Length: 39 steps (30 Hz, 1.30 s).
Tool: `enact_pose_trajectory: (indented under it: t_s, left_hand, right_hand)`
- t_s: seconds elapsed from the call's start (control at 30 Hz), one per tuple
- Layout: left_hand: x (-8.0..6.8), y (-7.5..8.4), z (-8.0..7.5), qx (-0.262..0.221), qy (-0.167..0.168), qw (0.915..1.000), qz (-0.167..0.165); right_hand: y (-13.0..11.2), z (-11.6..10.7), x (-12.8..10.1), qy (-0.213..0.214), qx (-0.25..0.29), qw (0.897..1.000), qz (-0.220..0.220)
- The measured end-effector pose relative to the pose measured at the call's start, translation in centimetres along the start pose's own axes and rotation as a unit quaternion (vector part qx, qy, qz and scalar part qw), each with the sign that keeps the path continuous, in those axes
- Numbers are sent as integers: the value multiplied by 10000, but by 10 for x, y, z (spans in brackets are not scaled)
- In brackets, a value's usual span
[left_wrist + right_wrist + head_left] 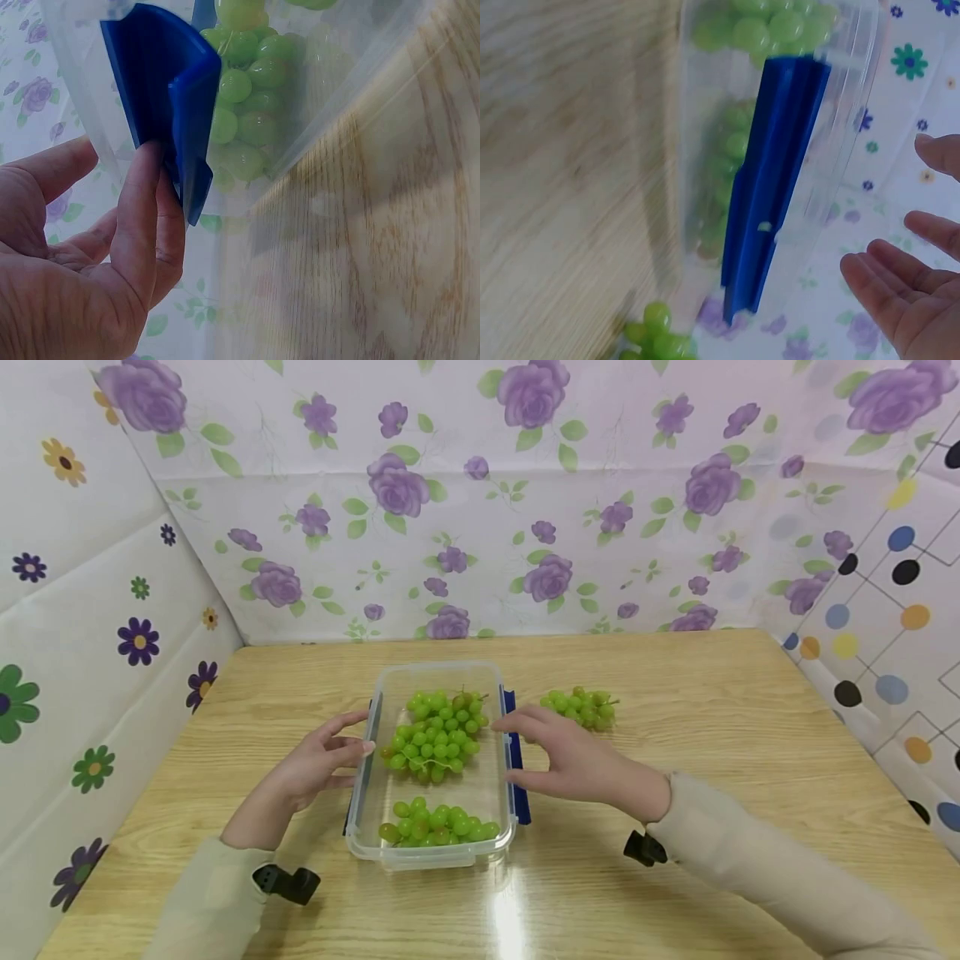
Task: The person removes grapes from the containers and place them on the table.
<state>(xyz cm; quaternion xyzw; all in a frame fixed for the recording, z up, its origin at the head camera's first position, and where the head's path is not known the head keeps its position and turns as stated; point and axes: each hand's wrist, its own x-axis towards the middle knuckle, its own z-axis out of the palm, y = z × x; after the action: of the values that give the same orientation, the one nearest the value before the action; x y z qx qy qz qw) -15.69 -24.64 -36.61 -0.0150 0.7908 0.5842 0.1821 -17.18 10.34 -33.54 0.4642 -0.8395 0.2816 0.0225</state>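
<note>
A clear plastic food container point(431, 860) with blue side latches stands uncovered on the table. Two bunches of green grapes lie inside it: a larger bunch point(435, 739) toward the far end and a smaller bunch point(438, 827) at the near end. My left hand point(318, 764) is at the left side, its fingertips touching the rim and the blue latch point(161, 90). On the other side, my right hand point(566, 752) hovers by the right rim and its blue latch point(772, 180), fingers spread and holding nothing. Another bunch of green grapes point(581, 707) lies on the table beyond the right hand.
The wood-grain table point(675, 685) runs back to a wall covering with purple flowers point(450, 527). Patterned sheets also border the left and right sides. A black band with a small device point(285, 883) is on each wrist.
</note>
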Motion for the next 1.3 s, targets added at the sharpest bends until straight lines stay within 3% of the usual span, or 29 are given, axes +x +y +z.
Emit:
enact_pose_trajectory:
  t_s: [0.63,0.97,1.3]
  left_hand:
    - [-1,2,0,-17,-71,10000,9]
    - [-2,3,3,-84,-87,9999,37]
    - [-1,3,2,-64,-69,10000,-8]
  right_hand:
    - [-39,20,21,-1234,178,9919,230]
    - [-47,34,35,-1471,453,9878,250]
    - [-52,42,46,-1989,633,9759,633]
